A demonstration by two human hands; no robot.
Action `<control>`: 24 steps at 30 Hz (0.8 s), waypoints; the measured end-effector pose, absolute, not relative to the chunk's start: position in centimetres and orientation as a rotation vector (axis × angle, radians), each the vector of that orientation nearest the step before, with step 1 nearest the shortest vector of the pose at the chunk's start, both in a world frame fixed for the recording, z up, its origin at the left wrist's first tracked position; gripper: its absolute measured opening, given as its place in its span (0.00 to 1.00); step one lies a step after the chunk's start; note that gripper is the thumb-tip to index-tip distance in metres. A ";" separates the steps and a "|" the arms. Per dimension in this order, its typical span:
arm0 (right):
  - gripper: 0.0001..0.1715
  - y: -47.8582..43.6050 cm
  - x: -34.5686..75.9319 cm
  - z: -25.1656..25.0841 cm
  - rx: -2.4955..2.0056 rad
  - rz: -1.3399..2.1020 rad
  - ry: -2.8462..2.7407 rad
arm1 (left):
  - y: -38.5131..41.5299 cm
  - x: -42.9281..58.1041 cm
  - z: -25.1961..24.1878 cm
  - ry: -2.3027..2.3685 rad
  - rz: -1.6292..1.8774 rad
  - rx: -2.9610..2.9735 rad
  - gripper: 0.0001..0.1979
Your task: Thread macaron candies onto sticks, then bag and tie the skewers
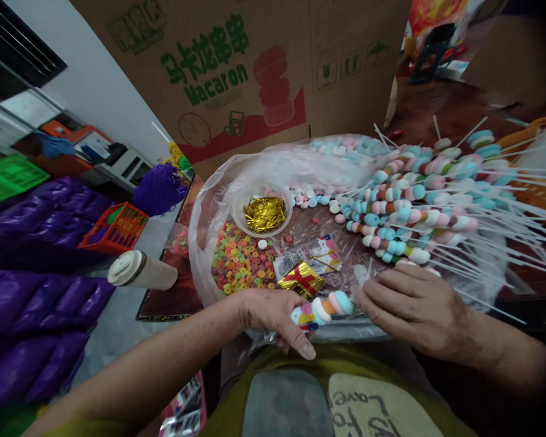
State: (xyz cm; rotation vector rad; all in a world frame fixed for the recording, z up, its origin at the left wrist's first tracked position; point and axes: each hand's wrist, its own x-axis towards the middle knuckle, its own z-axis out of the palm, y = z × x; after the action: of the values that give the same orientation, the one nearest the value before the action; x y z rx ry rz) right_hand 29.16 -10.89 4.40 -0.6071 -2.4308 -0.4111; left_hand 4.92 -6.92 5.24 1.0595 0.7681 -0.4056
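Note:
My left hand (pixel 273 311) is closed around the lower part of a marshmallow skewer (pixel 323 311) in blue, white and orange. Some printed wrapping shows beside my thumb on the skewer. Just right of its blue tip, my right hand (pixel 409 303) has its fingers drawn together. A bit of clear plastic (pixel 360 274) lies at those fingertips; whether they hold it is hidden. Above my left hand rest a gold packet with red marks (pixel 301 279) and a printed card (pixel 318 250). Coloured cereal rings (pixel 241 258) spread to the left.
A tub (pixel 236 212) holds gold twist ties. Many finished skewers (pixel 404 206) pile up at right, their white sticks pointing outward. Loose sweets (pixel 316 197) lie on the plastic sheet (pixel 204 200). Behind stands a big cardboard box (pixel 273 133); a lidded cup (pixel 150 271) is at the left edge.

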 end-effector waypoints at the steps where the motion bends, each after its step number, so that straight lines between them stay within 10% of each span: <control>1: 0.10 -10.6 29.2 5.0 -0.574 -0.455 -2.440 | -6.9 5.2 5.3 0.749 -0.414 1.056 0.22; 16: 0.13 -12.3 26.9 1.2 -1.013 -0.039 -2.511 | -7.7 7.8 5.5 1.154 -0.375 2.340 0.21; 24: 0.15 -11.5 29.0 2.4 -1.082 -0.137 -2.500 | -5.6 4.7 7.0 0.929 -0.120 1.980 0.44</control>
State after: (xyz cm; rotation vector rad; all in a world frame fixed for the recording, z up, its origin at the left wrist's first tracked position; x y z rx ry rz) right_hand 29.02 -11.54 2.43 -1.0822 -2.5004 -0.1372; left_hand 4.70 -5.60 7.00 1.9805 0.9287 -0.1198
